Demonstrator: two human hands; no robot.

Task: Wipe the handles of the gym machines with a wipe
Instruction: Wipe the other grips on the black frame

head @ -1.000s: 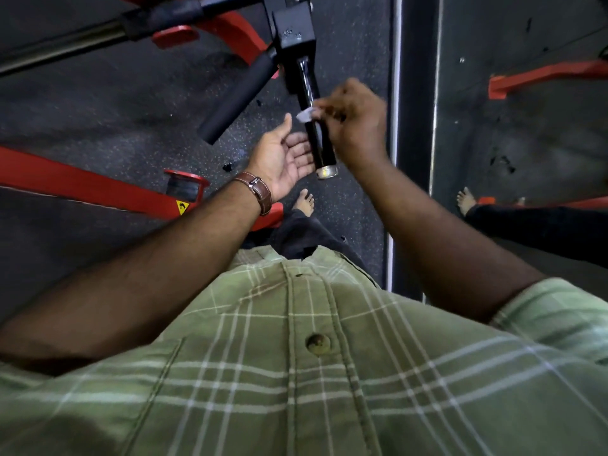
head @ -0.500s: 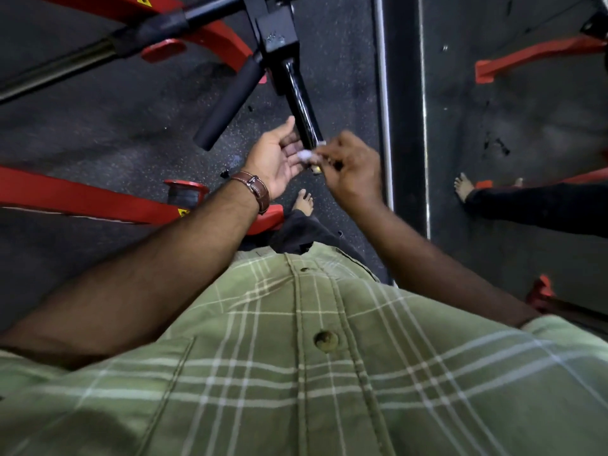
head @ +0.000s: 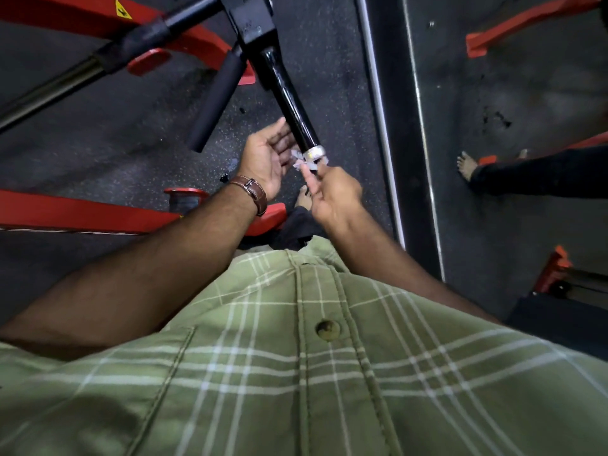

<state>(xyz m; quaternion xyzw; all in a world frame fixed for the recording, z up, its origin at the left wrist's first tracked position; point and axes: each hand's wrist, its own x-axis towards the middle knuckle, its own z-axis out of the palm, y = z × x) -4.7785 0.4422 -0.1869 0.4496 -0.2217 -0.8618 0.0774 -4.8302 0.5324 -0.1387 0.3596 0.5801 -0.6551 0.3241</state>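
Wipe (head: 301,159) sits bunched at the handle's (head: 289,106) silver end cap, pinched by your R hand (head: 332,195). L hand (head: 266,156) is open, palm beside it. Risk: the small pinch slips and the wipe drops to the floor, or misses the grip.
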